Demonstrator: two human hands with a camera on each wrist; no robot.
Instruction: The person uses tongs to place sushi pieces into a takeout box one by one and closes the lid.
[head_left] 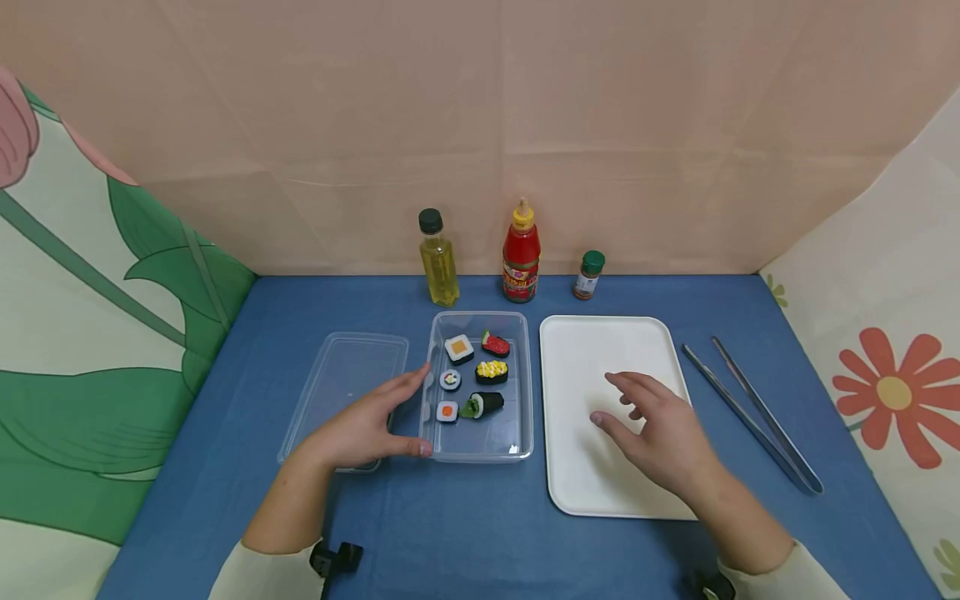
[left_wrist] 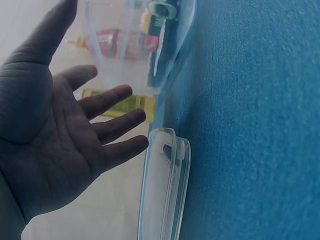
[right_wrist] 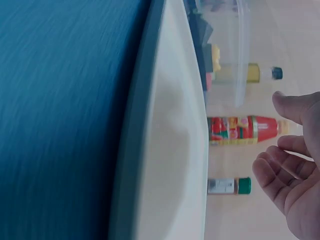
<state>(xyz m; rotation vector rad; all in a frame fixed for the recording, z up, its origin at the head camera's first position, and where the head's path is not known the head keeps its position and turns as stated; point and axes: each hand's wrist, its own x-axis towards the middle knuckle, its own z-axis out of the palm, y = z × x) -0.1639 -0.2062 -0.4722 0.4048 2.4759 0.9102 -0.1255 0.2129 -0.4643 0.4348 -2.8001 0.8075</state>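
My left hand (head_left: 367,429) is at the left wall of a clear plastic container (head_left: 517,442), thumb and fingers spread along that side. Inside sit several sushi pieces, among them a yellow-topped one (head_left: 491,372), a red-topped one (head_left: 495,343) and a dark roll with green at its end (head_left: 483,405). Partly under the left forearm and hand lies a clear lid (head_left: 356,362). Over a white tray (head_left: 577,358) hovers my right hand (head_left: 663,437), its fingers loosely bent and holding nothing. In the left wrist view the left palm (left_wrist: 55,135) faces the camera, with nothing gripped.
Metal tongs (head_left: 757,417) lie right of the tray, their tips pointing away. Along the back stand an oil bottle (head_left: 439,267), a red sauce bottle (head_left: 521,258) and a small green-capped jar (head_left: 587,277). A blue cloth (head_left: 450,533) covers the table, which ends at a beige back wall.
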